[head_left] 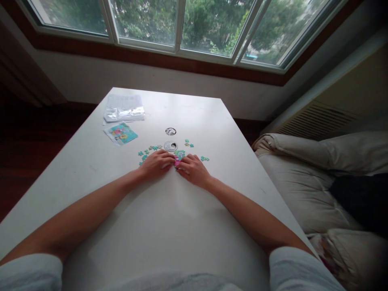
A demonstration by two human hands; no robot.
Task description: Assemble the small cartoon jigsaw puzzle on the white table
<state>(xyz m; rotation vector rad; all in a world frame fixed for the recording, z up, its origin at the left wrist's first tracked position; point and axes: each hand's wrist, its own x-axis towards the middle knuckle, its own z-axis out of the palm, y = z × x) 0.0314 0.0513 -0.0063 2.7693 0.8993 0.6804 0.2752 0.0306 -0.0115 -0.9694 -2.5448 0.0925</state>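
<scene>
My left hand (156,163) and my right hand (194,169) meet over a small, partly joined jigsaw puzzle (180,154) on the white table. Pink puzzle pieces (177,161) show between my fingertips. Both hands have bent fingers pressed on these pieces, one from each side, and partly cover them. Several loose green puzzle pieces (146,152) lie in an arc beside my left hand. Beyond my right hand is a little group of pieces (188,143), with a few more pieces (205,159) to its right.
Two round, silvery items (170,131) lie just past the puzzle; I cannot tell their kind. A colourful picture sheet (121,133) and a clear plastic bag (125,108) rest at the far left of the table (169,226). A beige sofa (298,190) stands at the right, windows ahead.
</scene>
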